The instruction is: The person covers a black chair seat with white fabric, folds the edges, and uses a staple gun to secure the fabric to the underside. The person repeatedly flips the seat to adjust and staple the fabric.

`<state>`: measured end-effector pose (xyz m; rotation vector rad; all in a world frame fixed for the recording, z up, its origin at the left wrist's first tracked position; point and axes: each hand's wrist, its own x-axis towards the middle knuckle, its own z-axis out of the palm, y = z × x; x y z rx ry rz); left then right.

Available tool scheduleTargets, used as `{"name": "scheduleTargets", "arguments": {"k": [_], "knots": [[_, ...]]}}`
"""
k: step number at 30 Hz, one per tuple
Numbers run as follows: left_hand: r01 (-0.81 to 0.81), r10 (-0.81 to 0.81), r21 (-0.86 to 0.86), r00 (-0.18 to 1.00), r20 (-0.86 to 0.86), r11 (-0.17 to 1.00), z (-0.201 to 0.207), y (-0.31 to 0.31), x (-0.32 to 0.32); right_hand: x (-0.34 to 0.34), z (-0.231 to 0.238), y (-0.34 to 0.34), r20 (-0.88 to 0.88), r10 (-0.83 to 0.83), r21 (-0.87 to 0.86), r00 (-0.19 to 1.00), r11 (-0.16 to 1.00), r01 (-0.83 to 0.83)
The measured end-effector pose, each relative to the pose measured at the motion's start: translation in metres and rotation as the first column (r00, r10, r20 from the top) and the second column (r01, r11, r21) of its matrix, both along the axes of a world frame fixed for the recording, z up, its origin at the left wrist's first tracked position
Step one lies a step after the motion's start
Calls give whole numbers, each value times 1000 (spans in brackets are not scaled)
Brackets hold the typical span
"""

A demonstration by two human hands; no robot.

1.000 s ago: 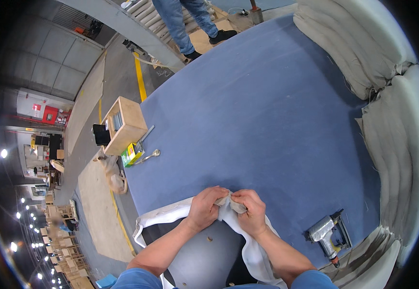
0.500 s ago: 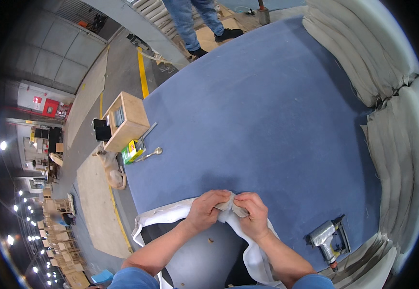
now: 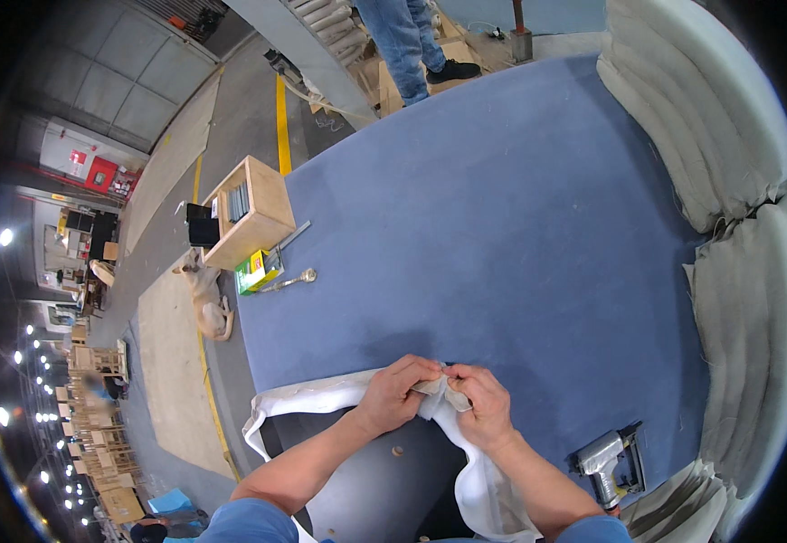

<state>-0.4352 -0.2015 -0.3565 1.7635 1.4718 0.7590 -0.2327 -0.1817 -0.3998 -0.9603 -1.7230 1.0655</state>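
A dark curved panel (image 3: 371, 475) lies at the near edge of the blue-covered table, with white padding (image 3: 317, 396) and light fabric wrapped along its rim. My left hand (image 3: 395, 391) is closed in a pinch on the beige fabric edge (image 3: 431, 387) at the panel's far corner. Right beside it, my right hand (image 3: 484, 400) pinches the same fabric, its fingertips almost meeting the left ones. The fabric bunches between the two hands. To the right lies a pneumatic staple gun (image 3: 609, 463), touched by neither hand.
Stacked beige-and-white fabric pieces (image 3: 742, 317) line the table's right side. At the left edge stand a wooden box (image 3: 265, 204), a green-yellow carton (image 3: 253, 271) and a metal tool (image 3: 296, 279). A dog (image 3: 208, 299) lies on the floor. Beyond the table stands a person in jeans (image 3: 395, 45).
The view has shifted slightly, moving the table and its items in the picture. Both hands keep their pinch on the fabric at nearly the same spot.
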Motion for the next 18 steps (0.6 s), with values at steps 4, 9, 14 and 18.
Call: {"name": "scheduleTargets", "arguments": {"k": [4, 9, 14, 18], "knots": [[-3, 1, -73, 1000, -31, 997, 6, 7, -1, -7, -6, -10, -51, -97, -55, 994, 994, 95], [14, -21, -87, 997, -77, 996, 12, 13, 1, -11, -8, -14, -113, -167, -103, 979, 982, 156], [-2, -5, -140, 999, -49, 990, 10, 13, 3, -12, -8, -16, -130, -204, -152, 970, 971, 184], [-4, -3, -119, 998, -64, 993, 6, 13, 5, -13, -11, -18, -125, -237, -175, 964, 961, 213]]}}
